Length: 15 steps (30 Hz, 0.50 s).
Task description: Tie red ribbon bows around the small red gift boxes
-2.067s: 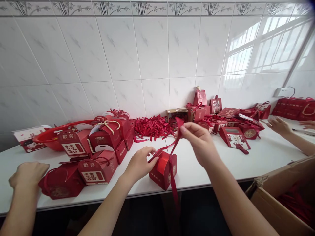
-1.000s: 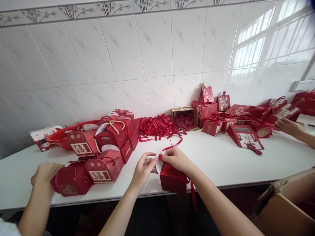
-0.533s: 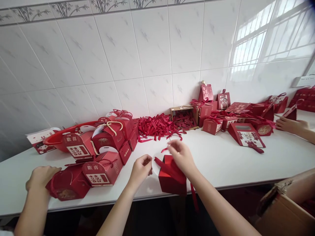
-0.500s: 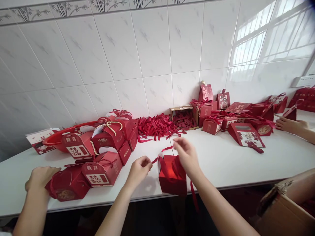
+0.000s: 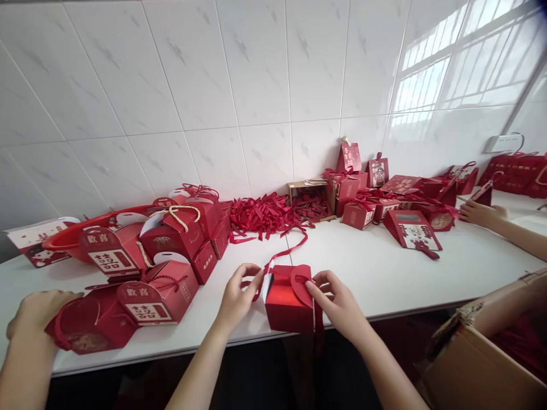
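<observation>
A red gift box (image 5: 288, 312) with rounded top flaps stands at the table's front edge between my hands. A red ribbon (image 5: 292, 248) runs through its flaps; one length trails back across the table, and another hangs down in front. At the box's left side, my left hand (image 5: 240, 295) is closed, thumb and fingers pinching the ribbon by the white-lined flap. My right hand (image 5: 337, 299) pinches the ribbon where it comes through the right round flap (image 5: 301, 286). The fingertips partly hide both spots.
Finished-looking red boxes (image 5: 158, 293) and an orange-red basin (image 5: 64, 242) stand left. Behind lie a ribbon pile (image 5: 262, 213) and an open carton (image 5: 311, 205). More boxes (image 5: 359, 215) are right. Other people's hands (image 5: 38, 310) are at both sides; a cardboard box (image 5: 478, 364) stands front right.
My right hand has come down from above the box to its right flap. My left hand has moved in against the left flap. The ribbon's far length now lies on the table.
</observation>
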### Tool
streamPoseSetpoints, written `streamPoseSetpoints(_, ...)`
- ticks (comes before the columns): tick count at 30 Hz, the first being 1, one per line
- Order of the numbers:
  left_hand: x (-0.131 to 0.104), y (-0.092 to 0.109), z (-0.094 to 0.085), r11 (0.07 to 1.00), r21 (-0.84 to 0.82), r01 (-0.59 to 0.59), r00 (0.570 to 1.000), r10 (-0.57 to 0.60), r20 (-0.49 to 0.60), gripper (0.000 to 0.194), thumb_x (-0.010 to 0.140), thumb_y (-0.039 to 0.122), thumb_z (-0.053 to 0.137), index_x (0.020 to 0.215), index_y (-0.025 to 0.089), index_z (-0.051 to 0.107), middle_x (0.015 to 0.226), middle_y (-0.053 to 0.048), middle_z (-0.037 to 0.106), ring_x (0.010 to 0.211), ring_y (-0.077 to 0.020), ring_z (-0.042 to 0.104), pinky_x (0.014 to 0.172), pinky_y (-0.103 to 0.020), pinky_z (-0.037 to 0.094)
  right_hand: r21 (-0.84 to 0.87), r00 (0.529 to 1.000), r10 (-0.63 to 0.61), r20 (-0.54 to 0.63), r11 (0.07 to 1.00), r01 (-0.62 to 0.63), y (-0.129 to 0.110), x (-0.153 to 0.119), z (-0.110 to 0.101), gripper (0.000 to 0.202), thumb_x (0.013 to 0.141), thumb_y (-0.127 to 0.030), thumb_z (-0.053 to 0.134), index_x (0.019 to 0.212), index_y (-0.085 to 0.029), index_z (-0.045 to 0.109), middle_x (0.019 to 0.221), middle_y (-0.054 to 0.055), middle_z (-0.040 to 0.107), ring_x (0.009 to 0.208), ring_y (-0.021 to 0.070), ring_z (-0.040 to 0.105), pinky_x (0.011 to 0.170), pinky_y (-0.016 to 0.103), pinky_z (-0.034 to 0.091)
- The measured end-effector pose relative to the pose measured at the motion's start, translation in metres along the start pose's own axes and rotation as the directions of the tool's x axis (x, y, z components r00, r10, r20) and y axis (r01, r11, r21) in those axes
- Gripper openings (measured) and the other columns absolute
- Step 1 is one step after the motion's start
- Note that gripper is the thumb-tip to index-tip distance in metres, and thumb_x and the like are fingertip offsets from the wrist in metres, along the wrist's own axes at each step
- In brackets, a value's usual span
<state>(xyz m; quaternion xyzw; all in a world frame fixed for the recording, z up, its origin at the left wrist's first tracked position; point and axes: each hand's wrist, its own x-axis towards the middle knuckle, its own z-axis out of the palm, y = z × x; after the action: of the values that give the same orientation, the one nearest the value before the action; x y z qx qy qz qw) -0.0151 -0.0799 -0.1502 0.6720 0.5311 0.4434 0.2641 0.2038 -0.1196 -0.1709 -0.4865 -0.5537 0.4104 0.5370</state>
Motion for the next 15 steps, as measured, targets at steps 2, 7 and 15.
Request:
streamPoseSetpoints(2,-0.002,0.005,0.014,0.983,-0.182,0.026,0.998,-0.017,0.053,0.026,0.080,0.046,0.056,0.088,0.022,0.053,0.093,-0.003,0.059,0.091,-0.0195,0.058,0.076,-0.027,0.046,0.037,0.999,0.044,0.020,0.998,-0.045,0.002,0.002,0.007,0.035,0.081,-0.055,0.055,0.078,-0.021,0.050,0.071,0.000,0.054,0.053,0.0120,0.048,0.047,0.025,0.037)
streamPoseSetpoints(7,-0.007,0.006,0.024,0.923,-0.335,0.190,0.977,-0.144,0.157,0.031,0.081,0.050,0.053,0.074,0.021,0.048,0.066,0.004,0.047,0.058,-0.0112,0.044,0.054,-0.022,0.036,0.125,0.991,0.091,0.094,0.987,-0.102,0.004,0.012,0.007,0.041,0.081,-0.056,0.054,0.065,-0.020,0.044,0.053,-0.007,0.033,0.045,0.0071,0.026,0.042,0.022,0.017)
streamPoseSetpoints(15,-0.005,-0.001,0.003,0.877,-0.368,0.309,0.946,-0.242,0.216,0.038,0.076,0.047,0.061,0.061,0.018,0.042,0.060,0.006,0.032,0.052,-0.0078,0.028,0.048,-0.020,0.022,0.161,0.983,0.164,0.084,0.971,-0.175,0.009,0.021,-0.024,0.041,0.078,-0.057,0.057,0.069,-0.018,0.052,0.050,-0.009,0.023,0.047,0.0069,0.015,0.046,0.024,0.011)
